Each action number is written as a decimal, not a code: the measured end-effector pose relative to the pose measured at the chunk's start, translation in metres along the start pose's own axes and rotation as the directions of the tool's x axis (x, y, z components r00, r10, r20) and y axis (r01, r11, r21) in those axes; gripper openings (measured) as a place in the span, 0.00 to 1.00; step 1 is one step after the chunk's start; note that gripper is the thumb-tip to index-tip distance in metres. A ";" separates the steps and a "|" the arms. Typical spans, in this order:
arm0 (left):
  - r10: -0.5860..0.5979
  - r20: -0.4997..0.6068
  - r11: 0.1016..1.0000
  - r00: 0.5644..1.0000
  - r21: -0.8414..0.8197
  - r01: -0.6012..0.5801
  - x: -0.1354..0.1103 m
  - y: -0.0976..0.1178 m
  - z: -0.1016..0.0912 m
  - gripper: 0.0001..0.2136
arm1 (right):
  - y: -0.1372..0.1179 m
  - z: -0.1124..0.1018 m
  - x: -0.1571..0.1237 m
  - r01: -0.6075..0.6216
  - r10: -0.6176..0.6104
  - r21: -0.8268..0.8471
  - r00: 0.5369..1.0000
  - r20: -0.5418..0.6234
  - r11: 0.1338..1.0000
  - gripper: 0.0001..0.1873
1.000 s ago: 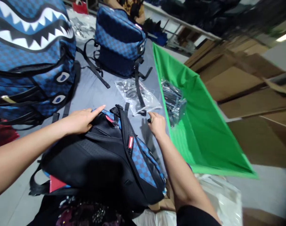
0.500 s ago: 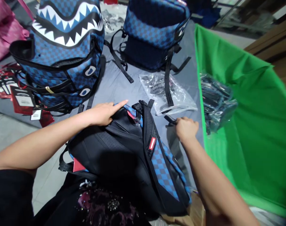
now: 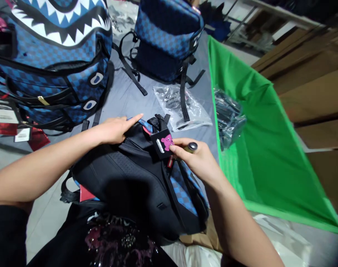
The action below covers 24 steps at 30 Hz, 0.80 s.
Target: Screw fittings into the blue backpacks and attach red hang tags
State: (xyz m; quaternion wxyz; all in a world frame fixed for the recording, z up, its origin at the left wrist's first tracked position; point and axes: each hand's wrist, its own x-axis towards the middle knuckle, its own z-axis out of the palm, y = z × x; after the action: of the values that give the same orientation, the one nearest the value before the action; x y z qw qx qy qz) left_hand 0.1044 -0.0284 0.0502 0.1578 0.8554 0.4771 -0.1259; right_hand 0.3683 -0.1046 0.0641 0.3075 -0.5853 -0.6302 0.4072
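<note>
A black and blue-checked backpack lies in front of me with its dark back panel up. My left hand grips its upper edge, one finger stretched out along the blue trim. Between the thumb and fingertips of my right hand is a black card tag with a pink figure, held over the backpack's strap. A short rod-like tool with a round dark end also sits in that hand; its exact kind is hidden by the fingers. A small red label shows just below the tag.
Two blue-checked backpacks, one with a shark mouth and one farther back, stand on the grey table. A clear plastic bag lies ahead. To the right, a green fabric bin holds wrapped items, beside cardboard boxes.
My right hand has come from the table on the right to the backpack's top and now pinches the black tag. My left hand keeps its grip. The view has shifted rightward.
</note>
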 end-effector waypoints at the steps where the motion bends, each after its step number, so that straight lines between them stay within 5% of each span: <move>1: -0.001 -0.003 1.000 1.000 0.002 0.001 0.000 0.000 0.000 0.45 | 0.002 0.003 0.003 -0.013 0.013 0.009 1.000 0.000 1.000 0.15; 6: 0.006 -0.035 1.000 0.999 0.007 -0.006 -0.003 0.004 -0.001 0.43 | 0.005 0.031 0.010 0.112 -0.152 -0.314 0.982 -0.108 0.943 0.11; 8: 0.007 -0.064 1.000 0.998 -0.007 -0.007 -0.007 0.004 -0.002 0.42 | -0.002 0.044 0.010 0.183 -0.228 -0.481 0.973 -0.036 0.858 0.09; 13: -0.009 -0.209 0.962 0.978 -0.270 -0.049 -0.037 -0.003 0.010 0.32 | -0.028 0.057 0.017 0.216 0.003 -0.726 0.958 0.288 0.653 0.13; 18: -0.078 -0.323 0.898 0.943 -0.434 -0.075 -0.066 -0.011 0.042 0.35 | -0.040 0.069 0.031 0.253 0.082 -0.798 0.932 0.352 0.547 0.12; 24: -0.028 -0.419 0.892 0.908 -0.420 -0.167 -0.065 -0.014 0.060 0.37 | -0.041 0.085 0.032 0.306 0.106 -0.803 0.905 0.413 0.512 0.13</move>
State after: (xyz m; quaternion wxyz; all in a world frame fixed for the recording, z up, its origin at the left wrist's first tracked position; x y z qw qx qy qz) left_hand 0.0555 -0.0952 0.0167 0.2494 0.8200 0.4838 0.1768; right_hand 0.2712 -0.0857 0.0564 -0.1361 -0.5218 -0.8306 0.1391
